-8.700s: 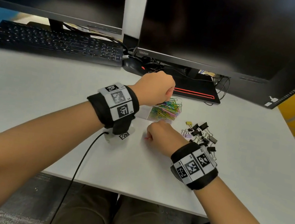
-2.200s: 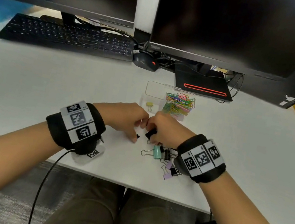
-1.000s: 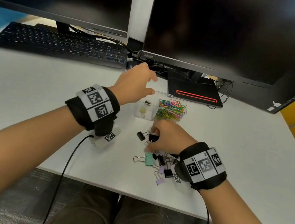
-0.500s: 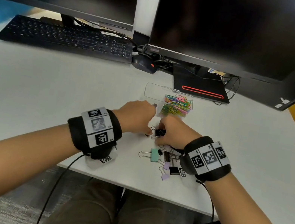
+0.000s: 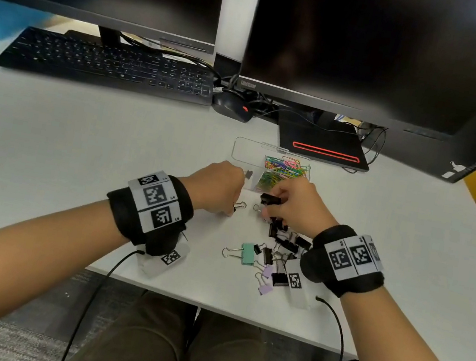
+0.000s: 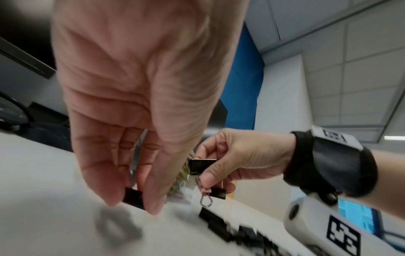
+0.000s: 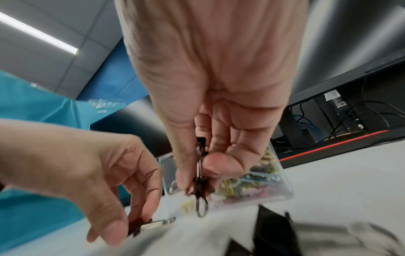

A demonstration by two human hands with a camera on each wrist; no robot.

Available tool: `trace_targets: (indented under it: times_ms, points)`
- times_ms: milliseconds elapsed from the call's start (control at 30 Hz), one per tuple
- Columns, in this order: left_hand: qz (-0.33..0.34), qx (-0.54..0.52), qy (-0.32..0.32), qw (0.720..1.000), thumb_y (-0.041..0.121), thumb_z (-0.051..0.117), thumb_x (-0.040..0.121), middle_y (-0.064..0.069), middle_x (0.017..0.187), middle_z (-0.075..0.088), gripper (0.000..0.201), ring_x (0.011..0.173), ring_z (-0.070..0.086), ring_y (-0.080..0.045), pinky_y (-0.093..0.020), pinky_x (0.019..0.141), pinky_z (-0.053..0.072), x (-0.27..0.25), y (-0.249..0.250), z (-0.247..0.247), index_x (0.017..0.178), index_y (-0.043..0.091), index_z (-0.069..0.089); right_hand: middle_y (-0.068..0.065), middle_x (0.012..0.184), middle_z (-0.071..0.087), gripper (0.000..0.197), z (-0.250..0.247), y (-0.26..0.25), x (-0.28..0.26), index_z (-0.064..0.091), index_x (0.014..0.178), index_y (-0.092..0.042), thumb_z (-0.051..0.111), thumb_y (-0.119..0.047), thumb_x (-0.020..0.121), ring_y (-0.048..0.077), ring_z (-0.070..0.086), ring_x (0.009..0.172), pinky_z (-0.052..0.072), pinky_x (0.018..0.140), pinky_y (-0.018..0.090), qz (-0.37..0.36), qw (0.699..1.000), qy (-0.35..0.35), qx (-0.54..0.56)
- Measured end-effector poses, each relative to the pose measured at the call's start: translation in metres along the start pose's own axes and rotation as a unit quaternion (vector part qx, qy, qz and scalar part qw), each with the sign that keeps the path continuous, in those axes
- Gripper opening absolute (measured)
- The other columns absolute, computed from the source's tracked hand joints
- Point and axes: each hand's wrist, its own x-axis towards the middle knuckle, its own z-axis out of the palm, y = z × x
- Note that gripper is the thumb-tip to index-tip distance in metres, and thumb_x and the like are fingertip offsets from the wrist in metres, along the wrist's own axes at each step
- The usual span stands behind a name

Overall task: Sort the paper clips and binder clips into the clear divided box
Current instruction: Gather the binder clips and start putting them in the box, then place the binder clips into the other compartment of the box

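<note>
The clear divided box (image 5: 243, 149) lies behind both hands. Its right compartment is full of coloured paper clips (image 5: 284, 169), and a black clip (image 5: 249, 174) lies in the left one. My left hand (image 5: 233, 208) pinches a small black binder clip (image 6: 132, 197) right at the table top. My right hand (image 5: 268, 208) pinches two black binder clips (image 6: 202, 166) a little above the table, one hanging below the other (image 7: 200, 188). A pile of binder clips (image 5: 275, 257) in black, mint green (image 5: 247, 253) and purple (image 5: 265, 288) lies under my right wrist.
A black keyboard (image 5: 107, 65) and mouse (image 5: 231, 109) sit at the back left. Two dark monitors stand behind, with a black stand base with a red stripe (image 5: 322, 144) just beyond the box. The table's front edge (image 5: 208, 305) runs close below the pile.
One second ago my left hand was over the box's left compartment. It has come back down to the table and taken a black clip. My right hand has lifted black clips off the pile.
</note>
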Motion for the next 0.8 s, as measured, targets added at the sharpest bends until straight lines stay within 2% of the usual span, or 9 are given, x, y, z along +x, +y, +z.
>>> trace_targets:
  times_ms: [67,133,233,333,433,567,700,800]
  points:
    - [0.001,-0.026,0.024,0.999,0.013,0.075,0.073,-0.002,0.086,0.063,0.015,0.083,0.059,-0.022,-0.026,0.065,0.042,-0.003,-0.007,-0.007,0.083,0.012,0.064,0.010,0.080,0.065,0.019,-0.007,-0.001,0.000,0.062,0.072,-0.019,0.079,-0.010,0.073,0.020,0.057,0.064,0.049,0.061,0.030,-0.005,0.998,0.041,0.046]
    - [0.011,-0.055,0.062,0.997,0.015,0.078,0.071,0.002,0.085,0.060,0.022,0.081,0.057,-0.018,-0.025,0.066,0.040,-0.007,-0.012,-0.018,0.087,0.015,0.063,0.012,0.081,0.067,0.017,-0.016,-0.007,0.001,0.063,0.074,-0.017,0.078,-0.009,0.074,0.017,0.057,0.057,0.050,0.057,0.029,-0.012,0.991,0.087,0.103]
    - [0.031,-0.097,0.161,0.982,0.015,0.081,0.071,0.002,0.087,0.064,0.030,0.076,0.057,-0.015,-0.027,0.067,0.046,-0.005,-0.013,-0.040,0.094,0.015,0.062,0.010,0.077,0.067,0.013,-0.028,-0.018,0.005,0.066,0.085,-0.010,0.076,-0.010,0.076,0.014,0.059,0.057,0.049,0.054,0.023,-0.028,0.978,0.157,0.135]
    - [0.040,-0.090,0.215,0.972,0.012,0.079,0.073,0.000,0.093,0.064,0.038,0.080,0.058,-0.017,-0.034,0.073,0.051,0.007,-0.010,-0.056,0.103,0.014,0.057,0.009,0.076,0.067,0.012,-0.032,-0.027,0.014,0.067,0.084,-0.010,0.076,-0.010,0.076,0.019,0.064,0.061,0.054,0.057,0.027,-0.033,0.970,0.195,0.140]
    - [0.030,-0.084,0.207,0.974,0.013,0.080,0.072,-0.002,0.101,0.059,0.056,0.091,0.059,-0.023,-0.035,0.076,0.050,0.017,-0.009,-0.056,0.119,0.013,0.051,0.006,0.080,0.068,0.012,-0.028,-0.034,0.025,0.067,0.081,-0.015,0.077,-0.011,0.075,0.024,0.068,0.074,0.059,0.066,0.034,-0.037,0.969,0.207,0.126]
    - [0.016,-0.073,0.181,0.981,0.021,0.088,0.062,-0.008,0.128,0.039,0.097,0.094,0.054,-0.024,-0.036,0.081,0.051,0.014,-0.011,-0.052,0.140,0.018,0.030,0.004,0.085,0.069,0.012,-0.021,-0.043,0.038,0.067,0.085,-0.016,0.075,-0.012,0.077,0.018,0.066,0.078,0.058,0.070,0.030,-0.048,0.969,0.209,0.121]
    - [-0.003,-0.050,0.171,0.984,0.028,0.090,0.058,-0.009,0.132,0.030,0.114,0.102,0.052,-0.030,-0.043,0.088,0.052,0.002,-0.016,-0.050,0.145,0.019,0.018,0.005,0.086,0.069,0.022,-0.014,-0.051,0.044,0.068,0.096,-0.012,0.076,-0.013,0.076,0.018,0.064,0.079,0.057,0.077,0.034,-0.052,0.976,0.183,0.104]
    - [-0.043,-0.031,0.152,0.987,0.034,0.091,0.054,-0.012,0.135,0.027,0.122,0.111,0.049,-0.035,-0.049,0.094,0.047,-0.007,-0.017,-0.049,0.146,0.019,0.012,0.005,0.090,0.070,0.033,-0.020,-0.046,0.035,0.067,0.108,-0.012,0.077,-0.021,0.077,0.015,0.063,0.081,0.053,0.076,0.024,-0.038,0.977,0.188,0.092]
